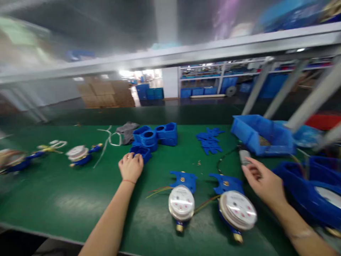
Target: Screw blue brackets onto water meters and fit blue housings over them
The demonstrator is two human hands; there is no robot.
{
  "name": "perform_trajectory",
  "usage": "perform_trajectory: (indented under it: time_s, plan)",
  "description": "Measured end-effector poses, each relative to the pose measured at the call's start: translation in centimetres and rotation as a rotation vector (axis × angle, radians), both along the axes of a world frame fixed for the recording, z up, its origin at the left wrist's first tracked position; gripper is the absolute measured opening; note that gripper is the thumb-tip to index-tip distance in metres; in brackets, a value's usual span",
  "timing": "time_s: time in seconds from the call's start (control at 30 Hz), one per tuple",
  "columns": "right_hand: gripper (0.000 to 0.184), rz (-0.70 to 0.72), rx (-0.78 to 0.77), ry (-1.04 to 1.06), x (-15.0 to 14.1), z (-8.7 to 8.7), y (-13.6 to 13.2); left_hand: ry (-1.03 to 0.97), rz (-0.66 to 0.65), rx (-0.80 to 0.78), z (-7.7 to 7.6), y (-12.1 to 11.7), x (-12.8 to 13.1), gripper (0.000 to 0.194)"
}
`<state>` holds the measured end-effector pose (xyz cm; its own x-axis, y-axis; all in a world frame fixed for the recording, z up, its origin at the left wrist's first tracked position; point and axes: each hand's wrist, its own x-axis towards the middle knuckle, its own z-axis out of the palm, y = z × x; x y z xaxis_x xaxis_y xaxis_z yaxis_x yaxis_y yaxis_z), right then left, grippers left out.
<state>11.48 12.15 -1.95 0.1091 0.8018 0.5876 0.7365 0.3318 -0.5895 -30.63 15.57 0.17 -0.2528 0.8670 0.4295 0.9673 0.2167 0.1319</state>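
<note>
My left hand (131,166) has its fingers curled over the near edge of a blue plastic housing (142,152), among similar blue housings (166,134). My right hand (263,181) pinches a grey cylindrical tool (244,157) between thumb and fingers; a dark cord (222,160) lies beside it. Between my hands are two water meters with white round faces, one left (181,202) and one right (238,210). Above them sit a flat blue bracket (185,180) and another blue bracket (226,183), each with a brass-coloured piece. Thin coloured wires (160,191) run near the meters.
More blue brackets (210,139) lie loosely piled at the back. A blue bin (263,137) stands behind my right hand, and a large blue housing (311,192) with a meter is at far right. Another meter (78,154) and a grey cloth (128,131) lie left. A shelf beam (170,57) crosses overhead.
</note>
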Motion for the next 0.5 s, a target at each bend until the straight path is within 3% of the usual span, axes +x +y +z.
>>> perform_trajectory:
  time_s: [0.1, 0.27, 0.5]
  plan:
    - [0.039, -0.1, -0.009, -0.025, 2.0, -0.6, -1.5, 0.068, -0.06, -0.08, 0.8, -0.3, 0.7, 0.041]
    - [0.039, -0.125, -0.006, 0.012, 2.4, -0.9, -0.4, 0.195, -0.079, -0.145, 2.0, -2.6, 2.3, 0.045]
    - [0.036, -0.11, -0.009, 0.061, 2.5, -1.0, -0.5, 0.193, -0.157, -0.078, 1.1, -4.1, 2.9, 0.055]
